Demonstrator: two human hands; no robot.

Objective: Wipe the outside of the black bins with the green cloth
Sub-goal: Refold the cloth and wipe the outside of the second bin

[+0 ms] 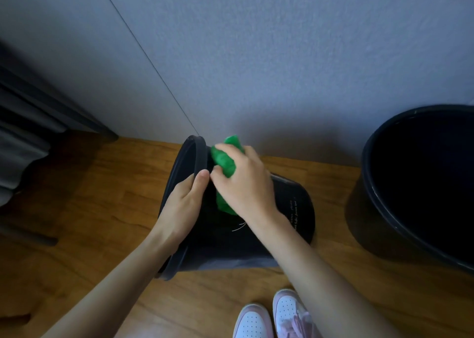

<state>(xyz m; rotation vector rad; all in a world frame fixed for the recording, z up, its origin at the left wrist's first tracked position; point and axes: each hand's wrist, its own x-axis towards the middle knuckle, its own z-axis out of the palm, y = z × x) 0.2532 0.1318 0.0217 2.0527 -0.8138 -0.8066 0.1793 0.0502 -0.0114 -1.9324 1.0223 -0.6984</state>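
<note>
A: Tipped bin [295,209], location?
B: Sideways on floor [102,196], before wall [282,55], mouth leftward. Cloth [225,160] on its upper side, just beside rim.
A: Second bin [379,222]?
B: Upright, well right. Shoes [269,317] in front, nearest.

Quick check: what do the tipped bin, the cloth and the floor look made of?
Tipped bin: likely plastic, matte black, moulded rim, white print.
Cloth: soft green fabric, bunched; possibly microfibre.
Floor: wood-grain planks, slight sheen; wood or laminate unclear.
</note>
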